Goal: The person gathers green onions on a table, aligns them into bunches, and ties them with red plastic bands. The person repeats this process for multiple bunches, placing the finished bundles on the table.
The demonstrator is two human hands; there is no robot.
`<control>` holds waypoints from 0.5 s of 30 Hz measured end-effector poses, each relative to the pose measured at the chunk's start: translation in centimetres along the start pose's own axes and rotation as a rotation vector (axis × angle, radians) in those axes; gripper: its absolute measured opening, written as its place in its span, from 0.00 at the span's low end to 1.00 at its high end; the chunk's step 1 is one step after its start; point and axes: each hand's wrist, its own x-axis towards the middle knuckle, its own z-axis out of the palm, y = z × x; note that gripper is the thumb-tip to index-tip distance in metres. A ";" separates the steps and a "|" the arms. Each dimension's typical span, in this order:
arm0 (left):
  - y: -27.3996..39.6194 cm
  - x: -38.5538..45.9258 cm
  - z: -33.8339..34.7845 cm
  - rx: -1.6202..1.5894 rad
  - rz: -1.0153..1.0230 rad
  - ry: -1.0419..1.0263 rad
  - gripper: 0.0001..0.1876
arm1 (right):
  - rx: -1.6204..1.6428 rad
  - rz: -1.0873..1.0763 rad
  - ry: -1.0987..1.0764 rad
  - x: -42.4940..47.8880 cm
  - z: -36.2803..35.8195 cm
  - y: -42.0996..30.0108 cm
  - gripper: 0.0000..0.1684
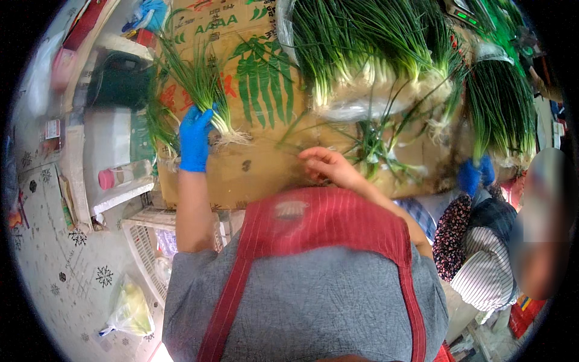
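Observation:
My left hand (193,140), in a blue glove, grips a small bunch of spring onions (192,81). Their white roots point right, and the green leaves fan up and left. Bare, my right hand (332,168) hovers near the front edge of the cardboard (267,167), its fingers loosely curled and nothing visible in them. Just right of it lie loose, cut spring onion scraps (375,149). Beyond the scraps, a large heap of spring onions (362,45) rests on clear plastic (357,110), roots facing me. A few more spring onions (160,122) lie left of my gloved hand.
At right, a co-worker's blue-gloved hands (475,174) are at another spring onion bundle (502,104). A scale with a lit display (466,17) stands at the far right. On the left shelf lies a pink-capped bottle (126,174). A white plastic crate (144,253) sits below.

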 end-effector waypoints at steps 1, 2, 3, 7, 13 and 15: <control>-1.7 0.7 -1.4 0.077 -0.048 0.039 0.19 | -0.006 0.001 -0.007 0.0 0.1 -0.2 0.14; -3.0 1.3 -2.0 0.154 -0.099 0.072 0.18 | -0.009 0.001 -0.009 0.1 0.1 -0.3 0.14; -3.5 1.2 -1.5 0.240 -0.060 0.132 0.19 | -0.034 -0.018 -0.007 0.2 0.0 0.1 0.14; -7.0 1.1 -0.2 0.408 0.268 0.385 0.25 | -0.108 -0.040 0.044 0.2 -0.7 0.9 0.14; -4.2 1.2 7.0 0.560 0.488 0.129 0.31 | -0.243 -0.057 0.247 0.0 -1.6 1.7 0.12; -4.3 2.0 11.4 0.416 0.178 -0.293 0.34 | -0.367 -0.115 0.249 0.3 -1.4 1.7 0.12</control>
